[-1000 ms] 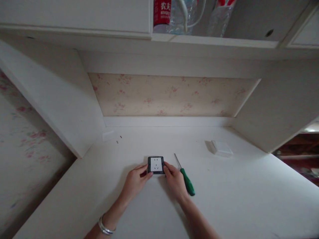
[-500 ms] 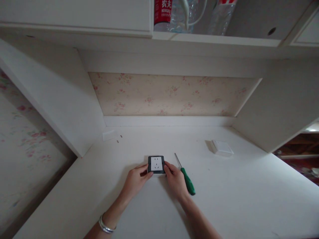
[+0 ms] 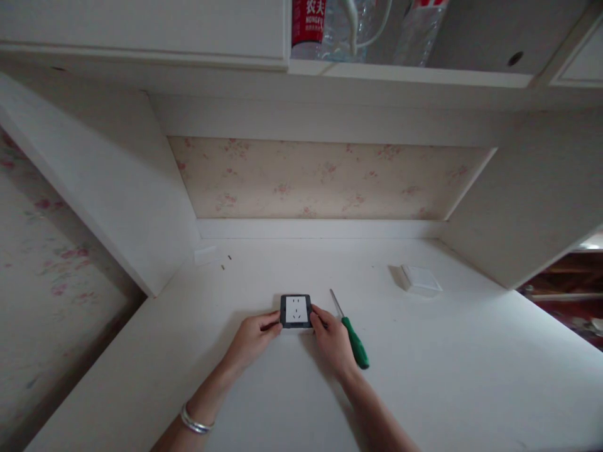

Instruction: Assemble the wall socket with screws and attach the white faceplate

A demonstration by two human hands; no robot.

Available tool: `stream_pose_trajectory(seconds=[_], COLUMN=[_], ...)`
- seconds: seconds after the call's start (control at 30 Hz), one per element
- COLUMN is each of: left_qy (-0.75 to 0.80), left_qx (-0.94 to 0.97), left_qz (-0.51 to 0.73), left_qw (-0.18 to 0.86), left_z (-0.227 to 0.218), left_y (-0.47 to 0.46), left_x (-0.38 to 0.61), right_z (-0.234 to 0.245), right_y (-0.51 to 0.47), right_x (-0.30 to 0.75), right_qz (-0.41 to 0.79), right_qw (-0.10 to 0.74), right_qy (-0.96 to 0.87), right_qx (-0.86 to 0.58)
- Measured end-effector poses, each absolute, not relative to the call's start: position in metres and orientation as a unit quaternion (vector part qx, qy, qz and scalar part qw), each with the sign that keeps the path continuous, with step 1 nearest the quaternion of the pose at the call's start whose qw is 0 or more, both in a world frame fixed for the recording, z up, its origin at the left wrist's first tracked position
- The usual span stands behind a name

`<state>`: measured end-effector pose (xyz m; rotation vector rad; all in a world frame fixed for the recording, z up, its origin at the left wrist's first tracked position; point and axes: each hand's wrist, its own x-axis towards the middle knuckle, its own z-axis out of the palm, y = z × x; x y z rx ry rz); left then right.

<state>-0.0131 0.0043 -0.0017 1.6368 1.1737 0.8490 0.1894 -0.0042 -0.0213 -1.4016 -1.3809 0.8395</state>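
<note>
A square wall socket [image 3: 296,311], white face in a dark frame, lies flat on the white desk [image 3: 424,358]. My left hand [image 3: 252,338] pinches its near left corner with curled fingers. My right hand [image 3: 332,339] grips its near right edge the same way. A green-handled screwdriver [image 3: 351,336] lies just right of my right hand, its metal tip pointing away from me. A silver bracelet [image 3: 192,424] circles my left wrist.
A white square cover plate [image 3: 419,280] rests at the back right of the desk. A small white piece [image 3: 205,255] and tiny dark bits lie at the back left. Cabinet side panels close in both flanks. Bottles [image 3: 330,28] stand on the shelf overhead.
My left forearm has shifted slightly left and its fingers have closed in on the socket's corner. The socket, screwdriver and right hand stay where they were.
</note>
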Motion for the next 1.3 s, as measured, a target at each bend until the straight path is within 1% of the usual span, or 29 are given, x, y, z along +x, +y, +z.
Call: stream_pose_trajectory(seconds=[0.57, 1.0, 1.2, 1.27, 1.3], left_qy=[0.483, 0.479, 0.503, 0.527, 0.552], left_qx=[0.641, 0.639, 0.563, 0.542, 0.541], left_qz=[0.345, 0.342, 0.353, 0.368, 0.370], left_qw=[0.487, 0.495, 0.553, 0.540, 0.516], left_z=[0.006, 0.009, 0.007, 0.002, -0.001], left_y=[0.002, 0.002, 0.004, 0.013, 0.020], left_x=[-0.012, -0.012, -0.015, -0.024, -0.031], right_z=[-0.015, -0.019, -0.013, -0.015, -0.016], right_y=[-0.007, -0.006, -0.007, -0.007, -0.006], right_x=[0.189, 0.189, 0.188, 0.189, 0.190], right_qz=[0.362, 0.381, 0.395, 0.386, 0.383], right_qw=[0.492, 0.493, 0.491, 0.485, 0.483], right_qy=[-0.554, -0.549, -0.509, -0.504, -0.503], right_qx=[-0.566, -0.558, -0.586, -0.601, -0.606])
